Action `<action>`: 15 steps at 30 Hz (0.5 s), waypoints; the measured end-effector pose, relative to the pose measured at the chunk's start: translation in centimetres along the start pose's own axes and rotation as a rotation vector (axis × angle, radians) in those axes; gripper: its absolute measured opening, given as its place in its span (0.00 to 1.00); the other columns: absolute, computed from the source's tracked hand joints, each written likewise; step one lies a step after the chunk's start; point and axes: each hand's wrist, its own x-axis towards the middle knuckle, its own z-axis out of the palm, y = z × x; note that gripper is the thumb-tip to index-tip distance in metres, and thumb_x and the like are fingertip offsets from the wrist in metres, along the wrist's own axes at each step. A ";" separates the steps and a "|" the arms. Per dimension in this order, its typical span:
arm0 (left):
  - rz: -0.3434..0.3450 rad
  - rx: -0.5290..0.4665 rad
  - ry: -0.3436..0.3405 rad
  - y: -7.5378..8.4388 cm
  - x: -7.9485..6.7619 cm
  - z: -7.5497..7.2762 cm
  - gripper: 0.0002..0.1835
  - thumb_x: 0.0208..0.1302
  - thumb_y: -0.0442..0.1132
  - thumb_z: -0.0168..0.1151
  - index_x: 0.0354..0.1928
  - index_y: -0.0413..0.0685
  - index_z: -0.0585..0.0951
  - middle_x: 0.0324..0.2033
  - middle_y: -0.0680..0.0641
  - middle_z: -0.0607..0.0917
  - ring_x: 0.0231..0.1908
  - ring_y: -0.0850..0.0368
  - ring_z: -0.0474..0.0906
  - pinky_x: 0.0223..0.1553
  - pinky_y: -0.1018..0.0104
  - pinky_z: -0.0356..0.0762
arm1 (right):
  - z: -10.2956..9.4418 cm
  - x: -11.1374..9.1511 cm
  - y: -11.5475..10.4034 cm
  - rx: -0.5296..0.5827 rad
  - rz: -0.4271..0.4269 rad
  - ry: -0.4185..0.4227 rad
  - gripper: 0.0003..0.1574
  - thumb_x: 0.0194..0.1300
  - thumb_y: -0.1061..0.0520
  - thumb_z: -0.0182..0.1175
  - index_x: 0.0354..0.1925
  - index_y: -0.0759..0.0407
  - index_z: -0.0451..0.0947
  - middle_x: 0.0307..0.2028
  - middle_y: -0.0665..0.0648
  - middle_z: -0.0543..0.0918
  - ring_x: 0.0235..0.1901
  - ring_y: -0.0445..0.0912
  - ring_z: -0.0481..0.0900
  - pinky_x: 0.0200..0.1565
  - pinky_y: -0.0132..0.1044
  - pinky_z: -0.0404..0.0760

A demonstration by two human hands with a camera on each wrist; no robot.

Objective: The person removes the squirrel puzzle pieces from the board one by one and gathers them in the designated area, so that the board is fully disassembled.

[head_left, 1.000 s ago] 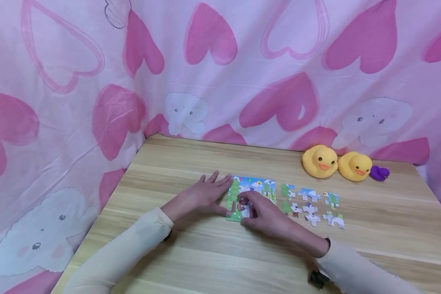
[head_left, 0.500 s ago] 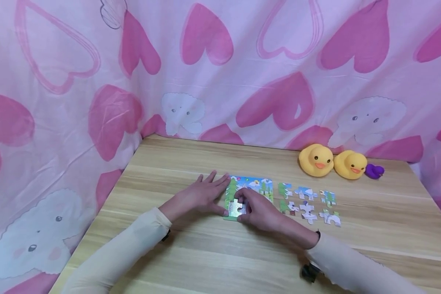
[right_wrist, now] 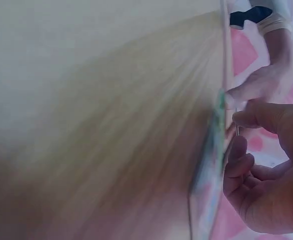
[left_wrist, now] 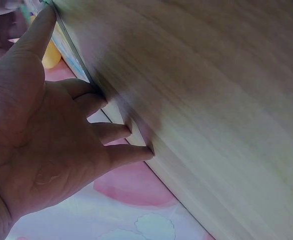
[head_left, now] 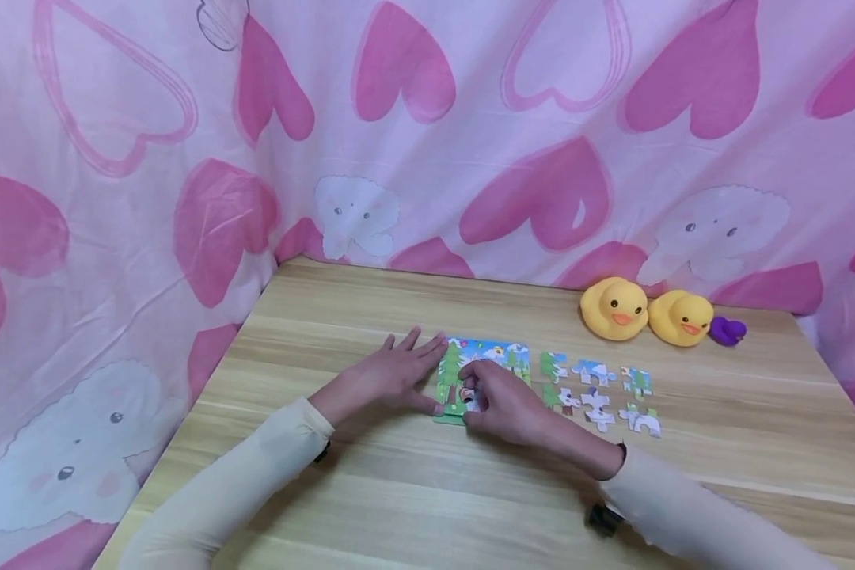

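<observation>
A small jigsaw puzzle board [head_left: 452, 360] with a forest picture lies on the wooden table, partly hidden by the right hand. My left hand [head_left: 395, 378] rests at its left edge with fingers spread, the thumb [left_wrist: 39, 32] and index fingertip right at the rim. Over the board's lower part, my right hand [head_left: 509, 405] pinches a jigsaw puzzle piece [head_left: 472, 402] between thumb and index finger. In the right wrist view that piece shows only as a thin edge between the fingertips. Several loose puzzle pieces [head_left: 598, 412] lie in two rows right of the board.
Two yellow rubber ducks [head_left: 615, 309] and a small purple duck [head_left: 727, 331] stand at the back right of the table [head_left: 342, 491]. A pink curtain [head_left: 427, 158] with hearts hangs behind and along the left side.
The piece in my right hand was tilted, with light glaring off it, half a second ago; now it lies flatter over the board. The left hand stays at the board's edge.
</observation>
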 end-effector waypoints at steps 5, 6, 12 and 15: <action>0.000 0.007 -0.003 0.1 0.2 0.0 0.63 0.63 0.75 0.65 0.87 0.58 0.43 0.87 0.55 0.41 0.86 0.39 0.32 0.82 0.28 0.39 | -2.1 -3.8 1.0 0.008 0.037 0.047 0.37 0.57 0.58 0.79 0.63 0.52 0.76 0.45 0.49 0.82 0.32 0.40 0.76 0.33 0.31 0.80; -0.004 0.010 -0.004 0.1 0.2 0.0 0.63 0.63 0.75 0.65 0.87 0.58 0.43 0.87 0.55 0.41 0.86 0.39 0.32 0.82 0.28 0.40 | -2.5 -4.9 1.4 0.009 0.042 0.053 0.38 0.57 0.59 0.78 0.63 0.51 0.76 0.43 0.49 0.82 0.31 0.40 0.76 0.33 0.31 0.80; -0.016 0.011 -0.013 0.3 0.1 -0.1 0.62 0.63 0.74 0.65 0.87 0.58 0.43 0.87 0.55 0.42 0.86 0.39 0.32 0.82 0.28 0.39 | -4.1 -10.0 4.9 -0.030 0.124 0.057 0.37 0.56 0.60 0.78 0.62 0.49 0.76 0.34 0.47 0.77 0.30 0.38 0.73 0.33 0.30 0.76; -0.018 0.006 -0.021 0.3 0.0 -0.3 0.62 0.63 0.74 0.65 0.87 0.58 0.43 0.87 0.55 0.42 0.86 0.40 0.32 0.82 0.28 0.39 | -4.4 -11.2 6.0 -0.045 0.142 0.062 0.37 0.54 0.59 0.79 0.61 0.50 0.77 0.35 0.46 0.78 0.30 0.37 0.73 0.33 0.29 0.75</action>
